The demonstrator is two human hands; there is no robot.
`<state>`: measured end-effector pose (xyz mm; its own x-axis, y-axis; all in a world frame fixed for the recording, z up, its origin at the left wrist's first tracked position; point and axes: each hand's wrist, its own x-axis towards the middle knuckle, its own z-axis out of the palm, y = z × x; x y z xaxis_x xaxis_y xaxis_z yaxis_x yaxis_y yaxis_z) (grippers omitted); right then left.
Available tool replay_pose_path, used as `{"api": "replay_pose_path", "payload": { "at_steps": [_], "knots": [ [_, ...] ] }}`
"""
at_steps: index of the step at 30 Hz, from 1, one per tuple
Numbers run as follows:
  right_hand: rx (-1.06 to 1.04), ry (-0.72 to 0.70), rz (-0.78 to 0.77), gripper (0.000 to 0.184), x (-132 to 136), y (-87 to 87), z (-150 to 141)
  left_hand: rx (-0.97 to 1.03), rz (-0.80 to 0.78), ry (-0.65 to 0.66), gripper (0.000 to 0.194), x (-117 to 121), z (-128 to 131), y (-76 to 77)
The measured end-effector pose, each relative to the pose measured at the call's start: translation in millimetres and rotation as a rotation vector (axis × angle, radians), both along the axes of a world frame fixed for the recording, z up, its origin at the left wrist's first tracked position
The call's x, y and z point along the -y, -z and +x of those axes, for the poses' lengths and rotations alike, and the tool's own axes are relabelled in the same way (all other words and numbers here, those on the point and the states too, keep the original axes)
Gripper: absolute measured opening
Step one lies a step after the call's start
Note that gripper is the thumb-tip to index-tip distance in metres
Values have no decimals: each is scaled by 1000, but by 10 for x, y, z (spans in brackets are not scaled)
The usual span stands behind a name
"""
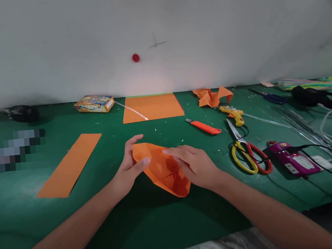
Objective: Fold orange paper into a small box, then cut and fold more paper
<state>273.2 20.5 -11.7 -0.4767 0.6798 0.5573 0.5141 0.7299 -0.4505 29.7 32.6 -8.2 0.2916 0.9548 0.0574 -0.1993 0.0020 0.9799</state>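
Note:
Between my hands, above the front middle of the green table, is a creased sheet of orange paper (160,165), bent into a shallow bowl shape. My left hand (130,166) grips its left edge, thumb on the upper face and fingers behind. On the right side, my right hand (197,164) is closed on the paper, its thumb and index finger pressed at the upper edge. Some of the right fingers are hidden by the paper and the hand itself.
Left lies an orange strip (71,165). Behind are a small box (94,104), stacked orange sheets (155,108) and crumpled orange paper (212,96). At right lie a cutter knife (204,127), a yellow glue gun (233,114), scissors (243,148) and a purple power strip (295,159) with cables.

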Motion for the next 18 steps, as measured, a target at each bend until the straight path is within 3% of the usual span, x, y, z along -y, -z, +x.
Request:
{"api": "replay_pose_path", "payload": {
  "at_steps": [3, 7, 12, 18],
  "knots": [
    [14, 0, -47, 56, 16, 4, -13, 53, -86, -46, 69, -38, 8, -55],
    [-4, 75, -133, 61, 39, -15, -22, 23, -136, -130, 49, -87, 17, -108],
    [-106, 139, -109, 33, 27, -10, -4, -6, -218, -201, 43, -123, 10, -115],
    [-232, 179, -284, 33, -2, 4, -25, 26, -254, -306, 41, -160, 6, -120]
  ]
}}
